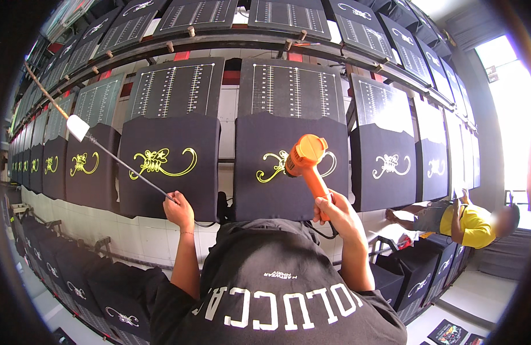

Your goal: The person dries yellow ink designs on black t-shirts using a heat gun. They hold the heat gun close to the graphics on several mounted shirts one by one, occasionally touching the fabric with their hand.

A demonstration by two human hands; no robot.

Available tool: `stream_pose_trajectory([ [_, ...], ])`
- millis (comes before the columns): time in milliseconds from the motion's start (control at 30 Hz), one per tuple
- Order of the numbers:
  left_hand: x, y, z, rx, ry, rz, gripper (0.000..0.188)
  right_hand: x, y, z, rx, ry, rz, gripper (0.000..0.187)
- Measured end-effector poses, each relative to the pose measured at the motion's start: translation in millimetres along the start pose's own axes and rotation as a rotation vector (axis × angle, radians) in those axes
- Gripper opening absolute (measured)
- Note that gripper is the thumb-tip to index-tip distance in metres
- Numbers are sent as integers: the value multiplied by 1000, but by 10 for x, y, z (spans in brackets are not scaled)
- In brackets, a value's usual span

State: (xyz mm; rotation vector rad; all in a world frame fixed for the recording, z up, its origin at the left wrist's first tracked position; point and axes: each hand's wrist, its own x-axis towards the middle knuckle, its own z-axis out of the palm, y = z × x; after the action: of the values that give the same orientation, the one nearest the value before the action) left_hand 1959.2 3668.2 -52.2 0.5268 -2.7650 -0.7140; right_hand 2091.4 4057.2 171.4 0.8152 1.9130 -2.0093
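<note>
My right hand (341, 215) is wrapped round the handle of an orange heat gun (309, 155). The gun's head is over a black T-shirt (277, 198) and covers part of its yellow-and-white print. My left hand (179, 210) is closed on a long thin rod (124, 164), which slants up to the left across another black T-shirt (167, 195) with a yellow print (162, 163). Toward the rod's far end is a white block (77, 127), with a wooden stick (44, 89) beyond it.
Rows of boards (173, 86) carrying black shirts run left and right, with metal rails (236, 39) behind. At the right a person in a yellow shirt (475, 226) stands by the boards. More shirts (98, 282) lie behind me on the left. A dark cord (205, 224) hangs near my waist.
</note>
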Motion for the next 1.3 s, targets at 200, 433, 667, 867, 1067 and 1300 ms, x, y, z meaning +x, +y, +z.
stream_pose_trajectory([
  [200, 4, -2, 6, -9, 1, -22, 32, 147, 67, 60, -32, 136, -46, 23],
  [433, 11, -67, 60, -2, 41, 21, 28, 45, 123, -61, 57, 51, -31, 25],
  [667, 2, -25, 20, -5, 24, -2, 29, -78, 20, -108, 90, 101, 16, 21],
  [867, 3, -26, 32, -9, 39, 24, 28, 114, 129, -45, 65, 200, -60, 23],
  [1067, 8, -69, 56, -17, 32, 10, 27, 289, 103, -47, 90, 168, -83, 26],
  [1300, 7, -70, 63, -14, 43, 13, 26, 353, 93, -100, 96, 185, -86, 25],
])
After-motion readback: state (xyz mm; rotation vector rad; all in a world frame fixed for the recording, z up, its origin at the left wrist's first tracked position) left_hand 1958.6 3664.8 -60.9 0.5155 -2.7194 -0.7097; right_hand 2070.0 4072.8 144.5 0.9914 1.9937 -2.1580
